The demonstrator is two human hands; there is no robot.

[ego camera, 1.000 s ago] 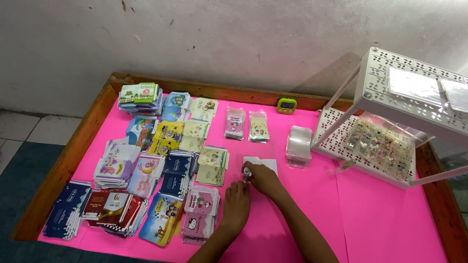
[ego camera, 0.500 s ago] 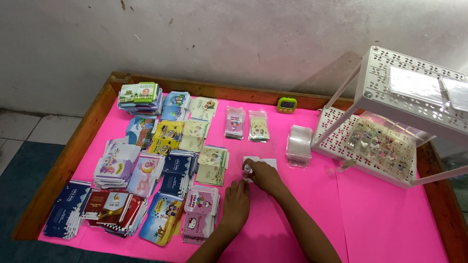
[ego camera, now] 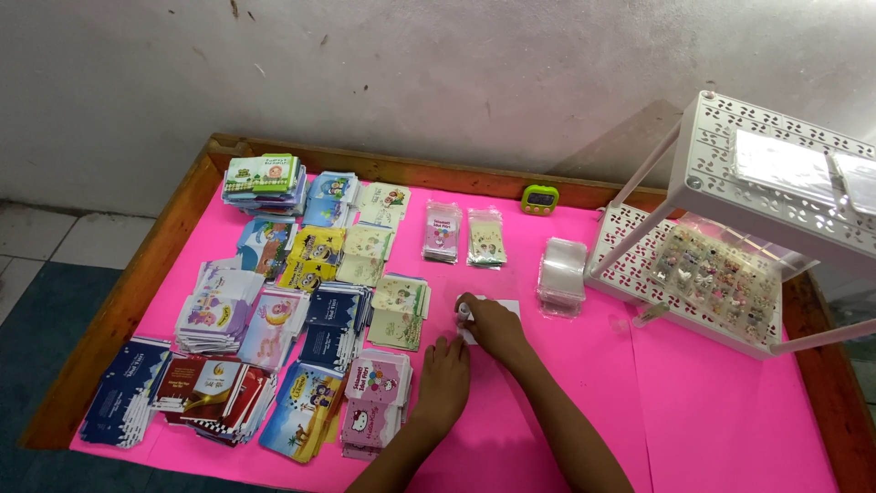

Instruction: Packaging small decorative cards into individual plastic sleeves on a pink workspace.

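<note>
On the pink-covered table (ego camera: 566, 402) the right hand (ego camera: 493, 327) rests over a small white card (ego camera: 505, 309), its fingers (ego camera: 467, 307) curled at the card's left end and seemingly pinching a tiny pale item against it; the item is too small to name, and how tight the pinch is cannot be made out. The card lies flat with its long axis running from about nine to three o'clock, and only its far edge and right corner show past the knuckles, so it sits under and just at twelve to one o'clock of that hand. The left hand (ego camera: 444, 379) lies palm down at roughly seven o'clock from the right one, near it but apart, fingers loosely extended toward twelve, holding nothing and touching only the pink surface. The right hand is therefore plainly the nearer to the card, in contact with it, while the left stops short of it. At nine o'clock of the left hand, just beside it, stands a stack of pink printed packets (ego camera: 374, 402); at ten o'clock of the right hand lies a stack of pale green cards (ego camera: 399, 311). A pile of clear plastic sleeves (ego camera: 562, 272) sits at two o'clock of the card, near but apart, beside the white perforated rack (ego camera: 776, 173).
</note>
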